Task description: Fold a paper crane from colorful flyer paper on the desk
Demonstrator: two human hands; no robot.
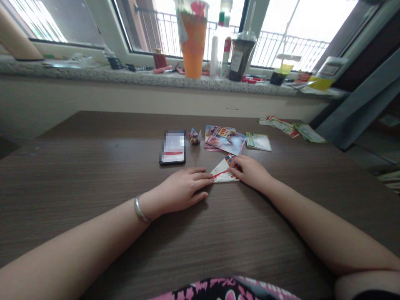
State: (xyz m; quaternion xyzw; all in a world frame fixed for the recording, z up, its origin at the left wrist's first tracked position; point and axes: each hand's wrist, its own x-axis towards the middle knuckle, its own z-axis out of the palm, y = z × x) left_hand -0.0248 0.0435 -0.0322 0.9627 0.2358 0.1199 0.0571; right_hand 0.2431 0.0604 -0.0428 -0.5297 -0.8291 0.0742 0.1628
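Observation:
A folded triangular piece of printed paper [222, 171], white with red marks, lies on the dark wooden table [93, 175]. My left hand [183, 188] rests flat on the table with its fingers stretched out, the fingertips pressing the paper's left corner. My right hand [250, 171] has curled fingers pinching the paper's right edge. A silver bangle [139, 210] sits on my left wrist.
A phone [173, 148] lies face up behind my left hand, next to a small folded paper figure [194, 136]. Colourful leaflets [225, 139] and cards [258, 141] lie behind the paper. Cups and bottles, among them an orange cup [193, 46], stand on the windowsill.

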